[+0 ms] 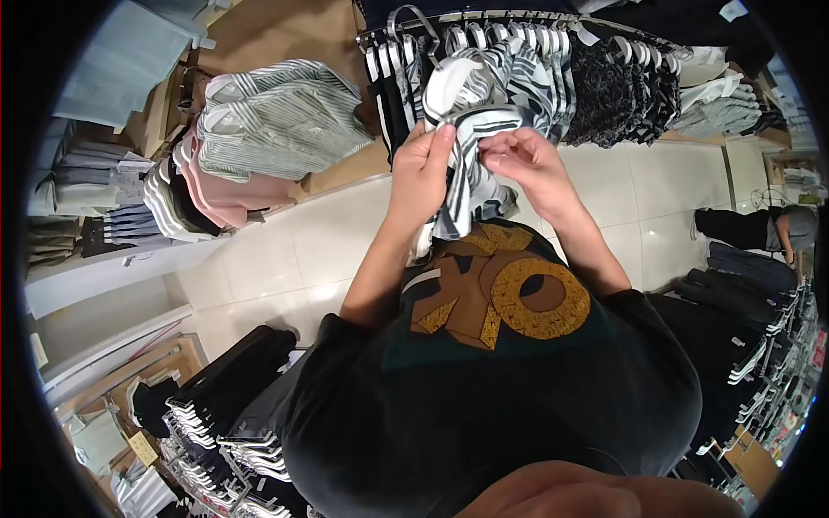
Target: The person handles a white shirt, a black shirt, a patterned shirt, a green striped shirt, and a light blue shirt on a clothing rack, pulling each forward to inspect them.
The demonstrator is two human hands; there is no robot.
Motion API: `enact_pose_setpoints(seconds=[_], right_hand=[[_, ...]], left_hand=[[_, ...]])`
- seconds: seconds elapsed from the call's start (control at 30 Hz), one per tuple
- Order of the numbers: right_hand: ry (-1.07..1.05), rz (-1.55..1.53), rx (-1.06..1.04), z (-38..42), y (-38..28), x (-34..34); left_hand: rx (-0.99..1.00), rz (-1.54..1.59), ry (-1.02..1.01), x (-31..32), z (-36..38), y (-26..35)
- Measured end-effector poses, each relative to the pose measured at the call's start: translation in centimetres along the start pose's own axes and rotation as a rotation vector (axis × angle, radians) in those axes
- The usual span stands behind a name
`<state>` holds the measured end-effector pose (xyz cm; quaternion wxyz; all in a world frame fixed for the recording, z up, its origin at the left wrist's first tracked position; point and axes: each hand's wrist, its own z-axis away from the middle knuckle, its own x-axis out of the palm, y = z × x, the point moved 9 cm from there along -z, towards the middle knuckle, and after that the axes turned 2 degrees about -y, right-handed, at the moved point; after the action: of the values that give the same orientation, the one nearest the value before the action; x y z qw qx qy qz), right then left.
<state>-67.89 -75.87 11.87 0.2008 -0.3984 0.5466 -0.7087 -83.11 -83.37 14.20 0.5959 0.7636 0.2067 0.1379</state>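
Note:
A black-and-white striped shirt on a white hanger is in front of my chest, its metal hook pointing up towards the rail. My left hand is closed round the shirt's left edge near the collar, thumb on top. On the other side, my right hand has its fingers bent together at the striped cloth, in a pinch. The fingertips partly overlap the fabric, and the shirt's lower part hangs bunched between my forearms.
Behind the shirt, a rail carries several patterned garments on white hangers. Striped shirts hang on the left above pink ones. Racks of dark clothes stand beside me. A person bends over clothes at the far right.

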Motion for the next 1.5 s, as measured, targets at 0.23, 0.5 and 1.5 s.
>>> enact_pose_setpoints(seconds=[0.23,0.5,1.5], right_hand=[[-0.114,0.471,-0.093,2.0,1.1,2.4],[-0.081,0.429,-0.154,1.7,1.3,2.1],[-0.128,0.671,-0.448,3.1,-2.2,4.6]], left_hand=[[-0.174,0.108,-0.024,-0.5,-0.6,-0.6],[-0.327,0.212,-0.033,-0.3,0.0,-2.6],[-0.488,0.506,0.075,-1.1,-0.8,-0.9]])
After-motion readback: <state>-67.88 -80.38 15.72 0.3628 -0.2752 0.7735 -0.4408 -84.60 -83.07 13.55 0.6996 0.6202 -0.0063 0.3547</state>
